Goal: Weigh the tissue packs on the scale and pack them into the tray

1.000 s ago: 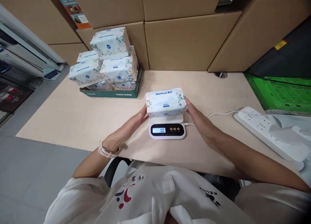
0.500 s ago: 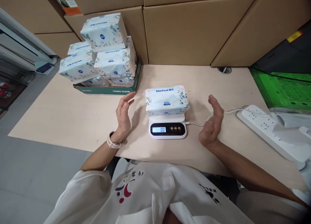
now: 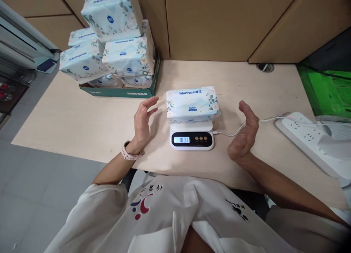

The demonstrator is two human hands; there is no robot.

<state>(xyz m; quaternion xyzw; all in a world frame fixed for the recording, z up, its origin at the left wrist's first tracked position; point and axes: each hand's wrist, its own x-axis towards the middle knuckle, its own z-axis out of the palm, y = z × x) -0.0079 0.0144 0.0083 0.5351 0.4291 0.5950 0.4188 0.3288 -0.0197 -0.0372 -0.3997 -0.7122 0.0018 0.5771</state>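
A floral-printed tissue pack [image 3: 192, 105] rests on a white digital scale [image 3: 192, 146], covering most of its platform. The scale's lit display appears to read 103.1. To the left of the pack, apart from it, my left hand [image 3: 142, 124] is open, with its fingers extended and a pink-banded watch [image 3: 130, 152] at the wrist. Over on the right, my right hand [image 3: 245, 134] is also open and empty, its palm facing inward. Neither hand touches the pack or the scale.
Several similar tissue packs [image 3: 126, 57] are piled in a green cardboard tray [image 3: 117, 92] at the back left. Cardboard boxes [image 3: 205, 26] line the table's back. A white cable [image 3: 230, 134] runs from the scale towards a power strip [image 3: 304, 134]. A green crate [image 3: 326, 92] stands at the right.
The scale's display went from 0.0 to about 103.1. The view has shifted a little. Both hands stay open on either side of the pack.
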